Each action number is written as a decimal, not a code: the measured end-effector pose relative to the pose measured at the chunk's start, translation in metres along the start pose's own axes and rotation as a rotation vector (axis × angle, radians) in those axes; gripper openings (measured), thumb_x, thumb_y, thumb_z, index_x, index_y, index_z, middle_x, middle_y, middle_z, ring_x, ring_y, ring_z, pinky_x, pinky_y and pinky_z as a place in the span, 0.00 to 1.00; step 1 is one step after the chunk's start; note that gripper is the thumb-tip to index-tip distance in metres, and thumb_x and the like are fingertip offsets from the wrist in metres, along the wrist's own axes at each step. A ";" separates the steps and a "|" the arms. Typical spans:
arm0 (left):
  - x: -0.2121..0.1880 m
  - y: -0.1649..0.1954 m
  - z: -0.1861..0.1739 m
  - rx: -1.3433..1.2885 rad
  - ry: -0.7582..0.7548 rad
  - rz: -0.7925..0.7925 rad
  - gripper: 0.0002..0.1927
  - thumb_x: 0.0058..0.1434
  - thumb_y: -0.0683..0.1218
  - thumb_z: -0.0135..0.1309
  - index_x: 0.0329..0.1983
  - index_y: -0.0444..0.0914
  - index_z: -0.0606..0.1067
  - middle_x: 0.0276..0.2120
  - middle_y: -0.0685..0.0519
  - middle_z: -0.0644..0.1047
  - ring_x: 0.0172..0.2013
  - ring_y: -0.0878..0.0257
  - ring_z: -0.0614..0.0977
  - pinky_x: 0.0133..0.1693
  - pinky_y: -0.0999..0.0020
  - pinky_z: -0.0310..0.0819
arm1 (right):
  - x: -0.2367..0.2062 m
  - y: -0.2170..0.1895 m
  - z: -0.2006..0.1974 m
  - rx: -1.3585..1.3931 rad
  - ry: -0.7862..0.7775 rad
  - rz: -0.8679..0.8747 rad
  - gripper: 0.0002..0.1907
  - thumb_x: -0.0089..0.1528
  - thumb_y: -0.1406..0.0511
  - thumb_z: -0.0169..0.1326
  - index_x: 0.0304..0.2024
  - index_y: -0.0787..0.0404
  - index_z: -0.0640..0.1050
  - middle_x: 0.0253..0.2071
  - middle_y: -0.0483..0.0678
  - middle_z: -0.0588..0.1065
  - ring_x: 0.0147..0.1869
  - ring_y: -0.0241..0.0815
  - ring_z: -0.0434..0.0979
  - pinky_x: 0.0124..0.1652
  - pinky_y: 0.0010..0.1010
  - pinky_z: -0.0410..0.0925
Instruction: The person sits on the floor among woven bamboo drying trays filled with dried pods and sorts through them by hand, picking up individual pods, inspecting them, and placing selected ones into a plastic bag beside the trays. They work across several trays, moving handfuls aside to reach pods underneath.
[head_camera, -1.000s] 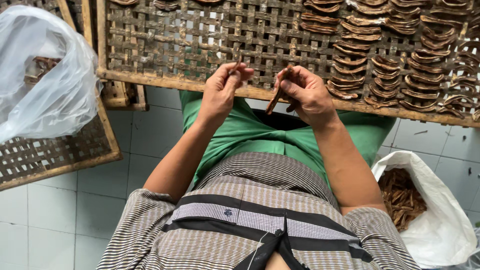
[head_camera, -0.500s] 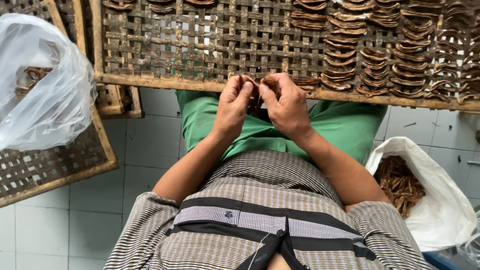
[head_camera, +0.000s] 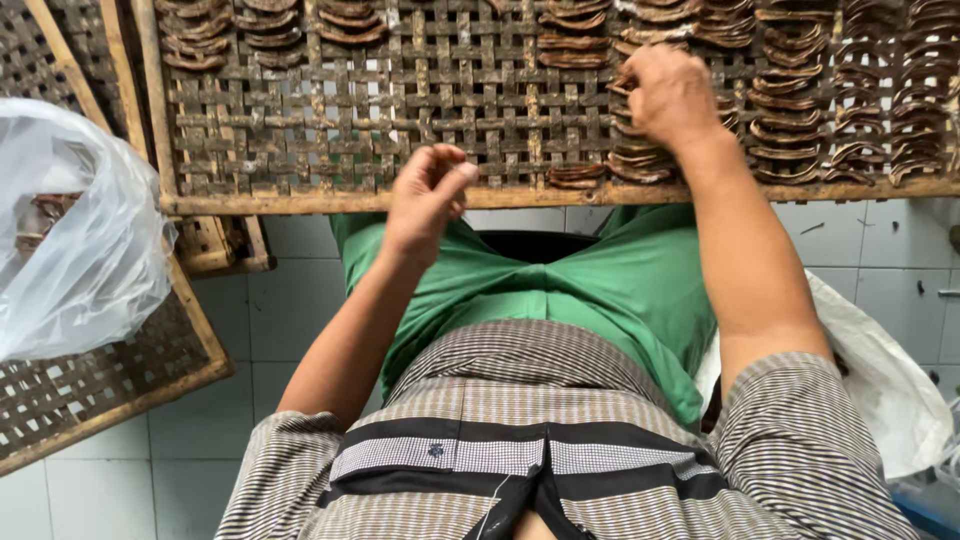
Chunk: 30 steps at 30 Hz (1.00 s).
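Curved brown strips (head_camera: 640, 160) on woven tray (head_camera: 400, 110): right hand (head_camera: 668, 95) pinches one; left hand (head_camera: 428, 195) curled empty.

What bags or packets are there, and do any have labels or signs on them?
Clear plastic bag: far left, over a woven tray, crumpled and see-through, brown pieces dimly inside.
White plastic bag: lower right on the tiled floor, beside the person's right arm, soft and wrinkled.
No labels, signs or screens show.

This looks like a small home workshop for drying produce: wide woven bamboo drying trays (head_camera: 330, 110) in wooden frames, rows of curved brown dried strips (head_camera: 870, 90) laid on them, crinkled white plastic bags (head_camera: 80, 240) alongside, all over a white tiled floor (head_camera: 300, 290) (plain, slightly scuffed).
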<state>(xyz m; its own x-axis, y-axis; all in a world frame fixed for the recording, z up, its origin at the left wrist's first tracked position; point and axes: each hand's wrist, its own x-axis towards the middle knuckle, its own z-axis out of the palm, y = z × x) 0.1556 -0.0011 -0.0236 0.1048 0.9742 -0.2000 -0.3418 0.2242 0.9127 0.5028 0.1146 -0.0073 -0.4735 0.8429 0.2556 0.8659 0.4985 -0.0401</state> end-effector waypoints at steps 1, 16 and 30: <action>0.001 -0.006 0.010 0.114 -0.034 0.018 0.13 0.65 0.46 0.63 0.46 0.36 0.74 0.29 0.57 0.74 0.26 0.71 0.72 0.27 0.76 0.67 | 0.002 -0.002 0.004 0.013 0.008 0.003 0.13 0.60 0.73 0.53 0.47 0.60 0.79 0.40 0.54 0.77 0.44 0.53 0.79 0.47 0.45 0.72; 0.041 -0.044 0.104 1.385 -0.318 0.539 0.05 0.56 0.43 0.57 0.35 0.39 0.79 0.39 0.47 0.74 0.42 0.49 0.76 0.43 0.55 0.72 | 0.018 -0.009 0.016 0.143 -0.104 0.142 0.10 0.62 0.73 0.53 0.45 0.63 0.79 0.43 0.60 0.75 0.48 0.60 0.77 0.50 0.48 0.70; 0.044 -0.051 0.105 1.500 -0.383 0.619 0.09 0.54 0.40 0.52 0.39 0.36 0.71 0.38 0.45 0.71 0.43 0.49 0.73 0.43 0.54 0.64 | -0.013 -0.001 -0.047 1.224 0.076 0.474 0.09 0.74 0.72 0.49 0.56 0.67 0.72 0.46 0.50 0.77 0.49 0.41 0.82 0.53 0.32 0.78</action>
<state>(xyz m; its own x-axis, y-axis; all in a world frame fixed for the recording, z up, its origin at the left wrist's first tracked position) 0.2753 0.0275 -0.0418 0.5897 0.7863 0.1843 0.6998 -0.6113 0.3696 0.5153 0.0936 0.0354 -0.1205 0.9924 0.0266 0.2199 0.0529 -0.9741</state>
